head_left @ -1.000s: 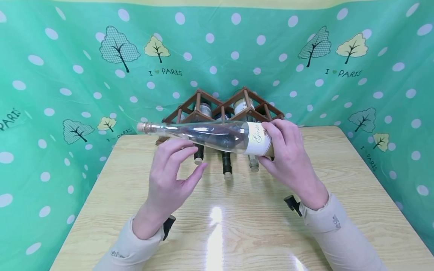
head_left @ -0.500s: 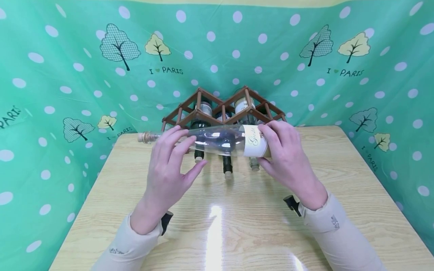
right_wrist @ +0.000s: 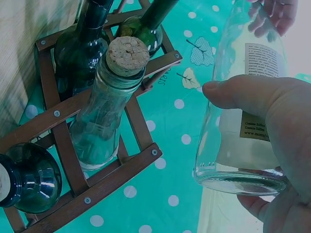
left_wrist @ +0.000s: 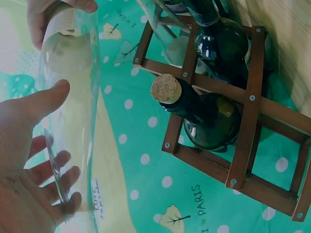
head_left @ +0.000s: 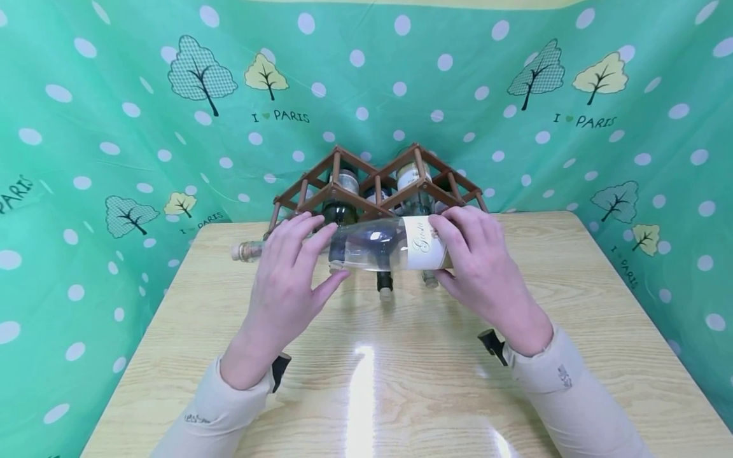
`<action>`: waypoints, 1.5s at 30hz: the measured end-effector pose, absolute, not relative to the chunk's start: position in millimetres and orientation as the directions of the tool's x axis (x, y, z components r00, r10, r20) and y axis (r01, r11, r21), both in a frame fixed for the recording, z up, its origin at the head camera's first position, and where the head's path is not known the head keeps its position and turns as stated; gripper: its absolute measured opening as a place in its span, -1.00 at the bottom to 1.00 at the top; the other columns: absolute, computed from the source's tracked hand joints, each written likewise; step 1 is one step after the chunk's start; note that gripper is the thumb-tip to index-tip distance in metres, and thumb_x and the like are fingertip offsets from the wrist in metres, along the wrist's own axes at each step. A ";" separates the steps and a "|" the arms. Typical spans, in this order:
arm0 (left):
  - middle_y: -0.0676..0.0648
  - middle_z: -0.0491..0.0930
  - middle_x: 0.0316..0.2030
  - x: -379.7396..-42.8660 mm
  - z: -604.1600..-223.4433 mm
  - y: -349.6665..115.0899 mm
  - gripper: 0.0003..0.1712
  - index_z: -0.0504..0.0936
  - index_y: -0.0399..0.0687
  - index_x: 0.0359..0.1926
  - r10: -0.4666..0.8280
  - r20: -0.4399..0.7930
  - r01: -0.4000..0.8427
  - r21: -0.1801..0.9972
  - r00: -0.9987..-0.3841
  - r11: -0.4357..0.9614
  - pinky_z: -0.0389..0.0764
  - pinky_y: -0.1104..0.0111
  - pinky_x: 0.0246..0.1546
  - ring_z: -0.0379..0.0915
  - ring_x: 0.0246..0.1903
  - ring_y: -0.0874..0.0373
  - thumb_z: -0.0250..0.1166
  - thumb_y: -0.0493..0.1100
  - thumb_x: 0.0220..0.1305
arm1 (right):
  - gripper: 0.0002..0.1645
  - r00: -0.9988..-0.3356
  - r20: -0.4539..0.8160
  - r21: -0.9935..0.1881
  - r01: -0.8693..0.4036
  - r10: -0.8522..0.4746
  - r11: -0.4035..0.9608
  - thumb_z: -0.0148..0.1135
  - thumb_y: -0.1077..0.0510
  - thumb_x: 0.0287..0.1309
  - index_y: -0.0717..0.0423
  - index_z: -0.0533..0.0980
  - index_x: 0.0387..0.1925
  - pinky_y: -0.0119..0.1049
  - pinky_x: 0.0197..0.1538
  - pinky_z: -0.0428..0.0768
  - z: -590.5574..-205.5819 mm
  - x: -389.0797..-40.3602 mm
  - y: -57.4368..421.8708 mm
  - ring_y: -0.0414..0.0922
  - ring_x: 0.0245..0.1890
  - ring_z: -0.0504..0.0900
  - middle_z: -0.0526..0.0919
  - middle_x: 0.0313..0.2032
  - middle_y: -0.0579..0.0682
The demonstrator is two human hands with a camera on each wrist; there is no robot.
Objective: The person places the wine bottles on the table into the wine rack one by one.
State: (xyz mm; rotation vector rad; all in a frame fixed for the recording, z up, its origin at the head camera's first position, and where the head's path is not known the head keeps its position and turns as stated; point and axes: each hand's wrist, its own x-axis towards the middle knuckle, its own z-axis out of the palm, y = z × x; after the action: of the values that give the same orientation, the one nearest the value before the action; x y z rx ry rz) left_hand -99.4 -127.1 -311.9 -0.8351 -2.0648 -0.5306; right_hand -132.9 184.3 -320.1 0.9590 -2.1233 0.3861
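Note:
A clear glass bottle (head_left: 415,245) with a cork in its neck and a white label is held sideways above the table, its neck to the left. My right hand (head_left: 481,264) grips it by the base end, thumb below and fingers over the label's edge. My left hand (head_left: 286,280) lies round the neck and shoulder, fingers on the upper side and thumb at the lower edge. In the left wrist view, several fingertips show through the glass, with the thumb (left_wrist: 48,99) in front. The right wrist view shows the bottle's thick base (right_wrist: 238,182) and a back label (right_wrist: 262,60).
Behind the held bottle stands a brown wooden wine rack (head_left: 336,166). Several bottles lie in it, necks forward, among them a corked green bottle (left_wrist: 211,121) and a corked clear bottle (right_wrist: 99,128). The wooden table (head_left: 424,388) meets a green dotted curtain (head_left: 395,76) behind.
The bottle has come down a little and shifted slightly left. My left hand's fingers have moved onto its neck and shoulder, where they stood just below it before. My right hand keeps its grip.

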 end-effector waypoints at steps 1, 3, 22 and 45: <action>-0.35 0.52 0.27 -99.8 -312.1 -127.2 -0.04 0.51 -0.30 0.36 0.376 0.815 0.718 0.069 -0.441 0.692 0.30 -0.10 0.46 0.39 0.33 -0.33 0.77 -0.24 -0.07 | 0.05 -0.427 0.745 0.037 -0.740 -0.512 0.671 0.74 0.37 -0.31 0.30 0.42 0.30 0.25 0.14 0.46 -320.1 -132.5 184.1 0.36 0.13 0.44 0.48 0.15 0.36; -0.34 0.52 0.28 -100.3 -312.3 -127.6 -0.04 0.51 -0.29 0.37 0.387 0.805 0.715 0.064 -0.449 0.696 0.31 -0.10 0.45 0.40 0.32 -0.33 0.77 -0.23 -0.05 | 0.06 -0.425 0.743 0.043 -0.741 -0.517 0.670 0.76 0.36 -0.32 0.30 0.41 0.31 0.25 0.16 0.46 -320.0 -131.9 183.8 0.36 0.14 0.44 0.48 0.16 0.35; -0.26 0.59 0.28 -99.4 -315.5 -130.9 -0.08 0.50 -0.29 0.44 0.458 0.712 0.686 0.045 -0.532 0.726 0.54 -0.05 0.19 0.53 0.18 -0.24 0.69 -0.10 0.13 | 0.15 -0.394 0.738 0.095 -0.743 -0.548 0.663 0.84 0.27 -0.36 0.27 0.40 0.34 0.26 0.23 0.43 -319.1 -129.8 182.2 0.34 0.18 0.43 0.50 0.15 0.32; -0.23 0.65 0.16 -98.0 -316.7 -139.5 -0.14 0.54 -0.27 0.39 0.471 0.724 0.664 -0.024 -0.504 0.748 0.59 -0.02 -0.05 0.58 0.08 -0.22 0.65 -0.05 0.15 | 0.24 -0.376 0.760 0.102 -0.736 -0.529 0.669 0.86 0.27 -0.39 0.25 0.40 0.41 0.23 0.37 0.41 -315.1 -127.5 185.0 0.34 0.32 0.45 0.51 0.30 0.31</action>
State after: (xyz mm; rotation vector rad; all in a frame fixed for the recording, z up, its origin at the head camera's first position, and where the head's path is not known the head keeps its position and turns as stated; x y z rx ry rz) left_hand -98.0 -139.5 -316.7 -0.8476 -2.1973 -0.3325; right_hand -127.5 185.0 -315.1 0.9748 -2.0702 0.3230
